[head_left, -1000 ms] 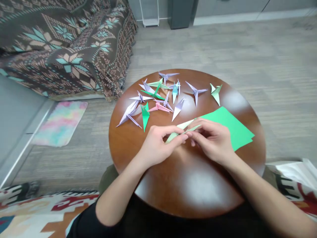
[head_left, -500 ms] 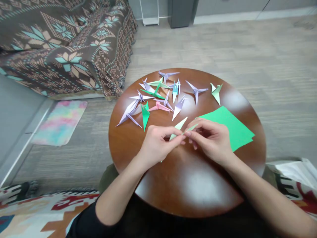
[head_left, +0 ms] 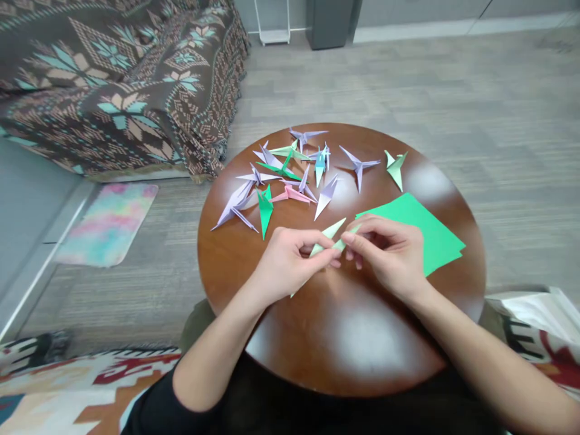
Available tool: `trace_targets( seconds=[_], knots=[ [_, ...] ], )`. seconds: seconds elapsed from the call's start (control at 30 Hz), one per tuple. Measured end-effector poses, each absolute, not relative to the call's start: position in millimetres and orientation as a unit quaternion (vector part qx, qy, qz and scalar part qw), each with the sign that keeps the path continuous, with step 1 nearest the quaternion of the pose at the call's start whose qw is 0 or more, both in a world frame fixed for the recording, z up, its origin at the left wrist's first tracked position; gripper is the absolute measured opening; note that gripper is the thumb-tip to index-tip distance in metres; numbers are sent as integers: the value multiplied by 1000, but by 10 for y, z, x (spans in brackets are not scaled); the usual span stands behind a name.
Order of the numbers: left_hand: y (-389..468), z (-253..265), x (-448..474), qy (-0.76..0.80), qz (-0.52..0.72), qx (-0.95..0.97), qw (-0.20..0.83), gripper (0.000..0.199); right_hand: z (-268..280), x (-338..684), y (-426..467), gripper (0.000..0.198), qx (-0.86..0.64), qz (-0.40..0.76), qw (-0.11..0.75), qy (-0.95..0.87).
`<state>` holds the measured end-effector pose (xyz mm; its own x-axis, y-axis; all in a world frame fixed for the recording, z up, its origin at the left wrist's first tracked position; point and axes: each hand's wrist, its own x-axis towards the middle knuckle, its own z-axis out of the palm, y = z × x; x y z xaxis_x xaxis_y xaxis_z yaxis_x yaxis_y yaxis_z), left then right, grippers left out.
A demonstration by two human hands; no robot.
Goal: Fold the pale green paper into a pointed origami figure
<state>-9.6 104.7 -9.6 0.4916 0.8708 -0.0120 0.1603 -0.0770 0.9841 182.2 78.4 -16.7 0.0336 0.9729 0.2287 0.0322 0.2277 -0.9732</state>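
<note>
A pale green folded paper (head_left: 334,229) with narrow pointed arms is held above the table between both hands. My left hand (head_left: 292,260) pinches its body between thumb and fingers; one thin tip pokes out below that hand. With thumb and forefinger, my right hand (head_left: 385,248) grips a slim arm of the same paper. Part of the paper is hidden by the fingers. Beyond the hands lie several folded paper cranes, among them a lilac one (head_left: 326,196), a green one (head_left: 265,208) and a pink one (head_left: 292,194).
Flat green paper sheets (head_left: 435,235) lie partly under my right hand and forearm. The round brown table (head_left: 353,338) has a glossy top. A pale green crane (head_left: 395,169) sits at its far right. A sofa with a patterned cover (head_left: 136,115) stands beyond, at the left.
The slim arm in my right fingers has tilted and shows more of its face. The folded paper's upper point has swung slightly right and down. Both hands stay in nearly the same place.
</note>
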Motion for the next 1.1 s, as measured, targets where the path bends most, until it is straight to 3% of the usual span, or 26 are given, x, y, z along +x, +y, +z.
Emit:
trace_targets(
  seconds=[0.2,0.4,0.7,1.1],
  knots=[
    [1039,-101,-80,408,309,630,584,15,-217,1946,868,23,-479,412,631,-451],
    [1067,-69,-69,392,308,619,608,17,-191,1883,814,16,-445,497,515,-538],
    [1075,-92,-111,399,278,698,526,20,-192,1863,820,19,-470,504,497,-527],
    [1079,-98,-110,410,285,685,530,22,-156,1848,817,22,-460,517,501,-519]
  ],
)
